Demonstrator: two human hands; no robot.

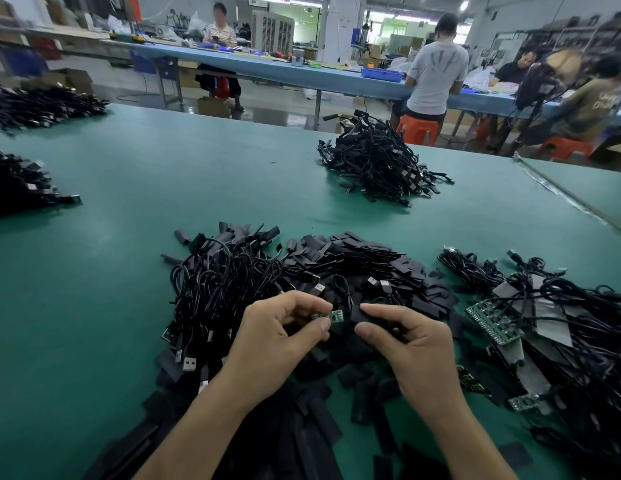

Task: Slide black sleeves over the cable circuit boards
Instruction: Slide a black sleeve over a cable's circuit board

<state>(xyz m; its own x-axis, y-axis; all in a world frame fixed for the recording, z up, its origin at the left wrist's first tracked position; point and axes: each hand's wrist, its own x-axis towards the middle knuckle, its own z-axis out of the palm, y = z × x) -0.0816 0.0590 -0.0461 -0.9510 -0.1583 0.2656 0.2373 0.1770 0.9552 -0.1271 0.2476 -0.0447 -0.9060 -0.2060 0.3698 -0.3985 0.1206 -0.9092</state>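
Viewing remotely, I note the left hand (278, 337) pinching the small green rectangular circuit board (331, 315) between thumb and forefinger. Its free end points at the right hand (413, 344), which pinches a flat black flexible sleeve (362, 315) just beside it. I cannot tell whether they touch. Risks: the sleeve mouth looks pressed flat, so a board corner may snag or buckle it. The tangled pile of thin black cables (219, 282) beneath could tug the board off line.
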